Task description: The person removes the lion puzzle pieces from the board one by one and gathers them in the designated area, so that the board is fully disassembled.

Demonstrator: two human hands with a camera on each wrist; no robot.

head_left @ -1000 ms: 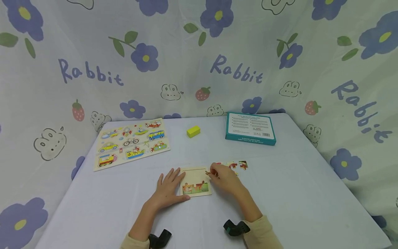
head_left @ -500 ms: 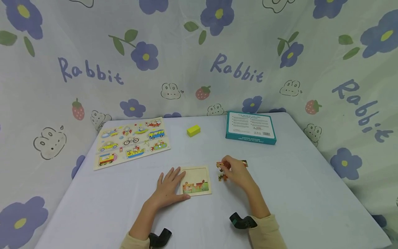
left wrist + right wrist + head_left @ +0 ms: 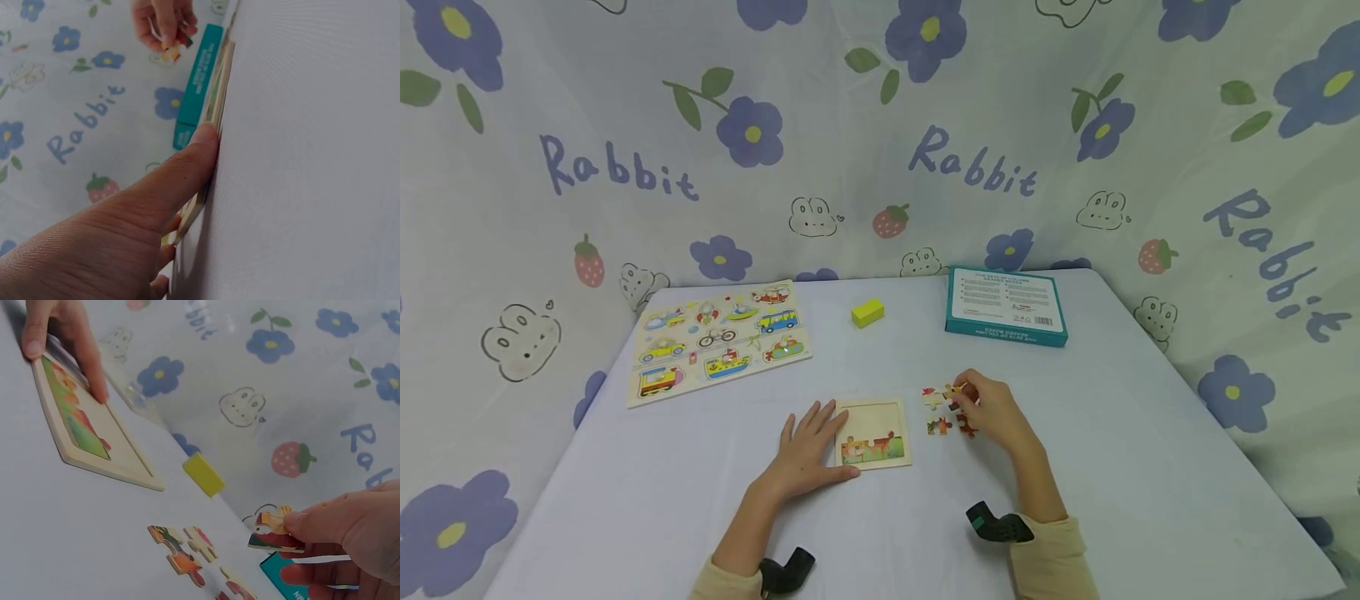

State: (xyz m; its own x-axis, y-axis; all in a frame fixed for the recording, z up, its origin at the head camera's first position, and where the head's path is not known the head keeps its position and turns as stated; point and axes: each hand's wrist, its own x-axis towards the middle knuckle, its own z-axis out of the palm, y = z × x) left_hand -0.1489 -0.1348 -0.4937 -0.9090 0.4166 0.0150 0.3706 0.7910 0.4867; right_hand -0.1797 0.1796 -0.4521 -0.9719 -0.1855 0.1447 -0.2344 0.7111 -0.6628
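A small wooden puzzle board (image 3: 874,419) lies on the table, its lower part filled with a green and orange picture. My left hand (image 3: 805,457) rests at its left side, fingers spread on the left edge and the thumb at the near corner. Right of the board, my right hand (image 3: 1002,412) pinches a puzzle piece (image 3: 276,540) between thumb and fingers. The piece shows yellow, red and dark green in the right wrist view; it appears raised off the table. Beneath and beside that hand lie several loose puzzle pieces (image 3: 938,426), some partly hidden by the fingers.
At the back left lies a large vehicle puzzle board (image 3: 718,342). A yellow block (image 3: 867,314) sits at the back middle, and a teal box (image 3: 1005,308) at the back right. A patterned curtain (image 3: 865,150) hangs behind the white table (image 3: 1150,467).
My right hand has moved right, from the board's right edge to the loose pieces, and now pinches one there. The left hand stays on the board.
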